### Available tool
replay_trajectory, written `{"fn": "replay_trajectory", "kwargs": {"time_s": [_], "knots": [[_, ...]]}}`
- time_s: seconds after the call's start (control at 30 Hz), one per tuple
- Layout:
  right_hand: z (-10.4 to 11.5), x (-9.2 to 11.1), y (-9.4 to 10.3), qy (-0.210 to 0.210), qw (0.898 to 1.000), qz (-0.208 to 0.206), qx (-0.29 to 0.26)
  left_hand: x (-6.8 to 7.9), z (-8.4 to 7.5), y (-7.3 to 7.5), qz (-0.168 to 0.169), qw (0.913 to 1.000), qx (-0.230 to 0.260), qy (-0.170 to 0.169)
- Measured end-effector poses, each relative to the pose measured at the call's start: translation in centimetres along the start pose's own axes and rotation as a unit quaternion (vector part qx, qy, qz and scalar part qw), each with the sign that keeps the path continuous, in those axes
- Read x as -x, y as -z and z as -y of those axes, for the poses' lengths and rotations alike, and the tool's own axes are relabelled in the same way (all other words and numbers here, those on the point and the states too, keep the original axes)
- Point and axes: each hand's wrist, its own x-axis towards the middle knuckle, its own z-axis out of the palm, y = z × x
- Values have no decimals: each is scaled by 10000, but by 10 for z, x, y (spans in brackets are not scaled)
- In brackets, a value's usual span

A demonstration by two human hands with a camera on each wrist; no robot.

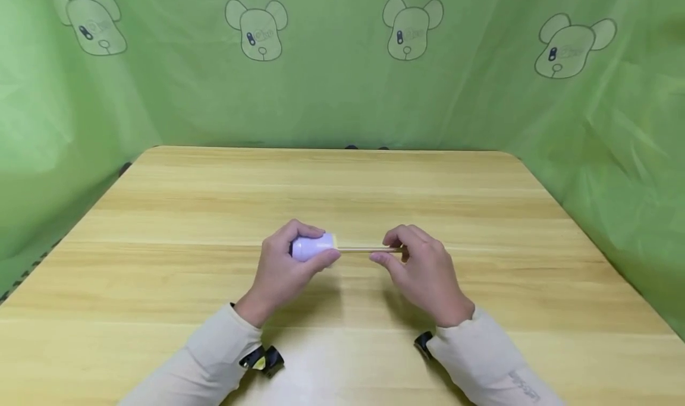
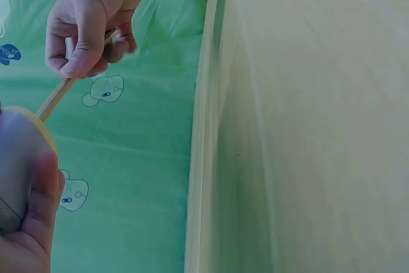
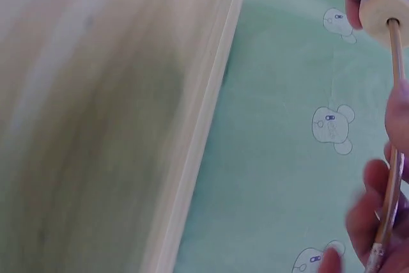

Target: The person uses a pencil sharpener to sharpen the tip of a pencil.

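Note:
My left hand (image 1: 280, 269) grips a lilac, barrel-shaped pencil sharpener (image 1: 310, 247), with thumb and fingers on opposite sides. Its pale cream front face (image 3: 377, 12) has a round hole, and one end of a thin brownish pencil (image 3: 397, 62) sits in it. With my right hand (image 1: 425, 269) I pinch the pencil's other end, the thumb along the near side and the fingers curled behind. The left wrist view shows the pencil (image 2: 54, 99) running slantwise from the sharpener (image 2: 14, 164) up to the right hand (image 2: 96, 20). The tip inside the hole is hidden.
Both hands are above a wood-grain table (image 1: 342, 186) with rounded far corners. Green cloth (image 1: 342, 97) printed with bear heads hangs behind it and along both sides. A black strap (image 1: 262, 358) shows at the left sleeve, another (image 1: 424, 345) at the right.

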Motion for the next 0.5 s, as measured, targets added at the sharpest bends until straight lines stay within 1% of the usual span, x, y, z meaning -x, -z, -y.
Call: {"fn": "replay_trajectory", "kwargs": {"time_s": [0.07,0.17,0.27,0.33,0.4,0.47,0.5], "knots": [[1,0,-1,93,9998,-172,-65,-1,-2,1,-30,9994,174,301],[2,-1,-3,446,9977,-485,-179,-1,-3,2,-33,9966,493,658],[1,-2,-5,912,9902,-1052,-77,-2,-6,2,20,9924,826,909],[0,-3,-7,1180,9828,-1419,78,-1,-7,2,72,9908,925,982],[-1,-3,-9,1380,9751,-1723,221,-1,-9,2,117,9908,908,995],[-1,-3,-11,1487,9730,-1749,244,0,-11,3,130,9920,806,958],[-1,-3,-11,1502,9736,-1700,257,0,-11,3,131,9926,762,935]]}}
